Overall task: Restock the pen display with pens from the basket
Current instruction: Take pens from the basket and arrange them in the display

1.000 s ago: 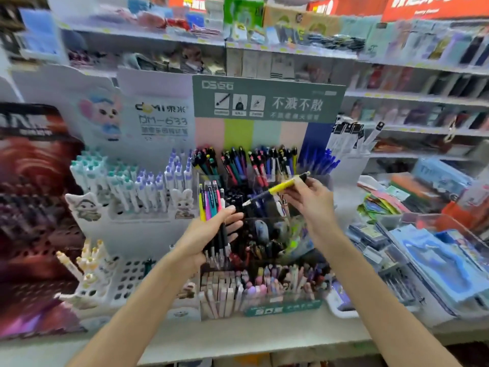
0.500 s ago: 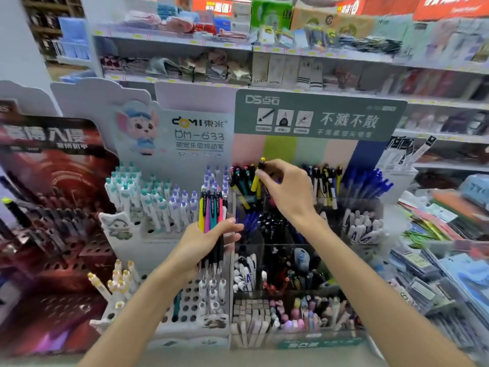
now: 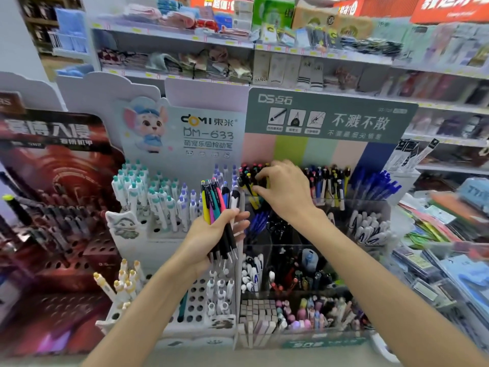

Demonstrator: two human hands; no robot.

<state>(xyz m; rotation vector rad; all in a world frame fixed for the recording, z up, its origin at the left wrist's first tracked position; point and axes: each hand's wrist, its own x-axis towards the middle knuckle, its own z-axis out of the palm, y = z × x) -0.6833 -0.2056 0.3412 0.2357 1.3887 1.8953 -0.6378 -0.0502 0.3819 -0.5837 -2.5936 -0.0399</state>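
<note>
A: Item 1, far left: dark red display, slanted black pens in its holes. Not handled.

B: Item 2?

A: White DOMI rack, teal- and purple-capped pens standing upright. Just right of it, the left hand, fingers curled round a bundle of pens. I count about 5; yellow, pink and teal barrels show, the rest hidden behind them. Long axis near vertical, clicker ends up, tips down and leaning slightly right.

B: Item 3, the right hand?

A: Right hand, above and to the right of the bundle, at the top-left compartment of the clear pen display. Fingers bent down among the upright black-and-yellow pens there. Whether they pinch 1 pen or only touch the tops, I cannot tell.

B: The deciding relation?

A: The bundle lies down and left of the right hand, close by, and its axis matches the standing pens. My judgement: the right hand draws the next pen upward from the bundle and carries it a short way up and right.

B: The basket?

A: Not in view.
</note>
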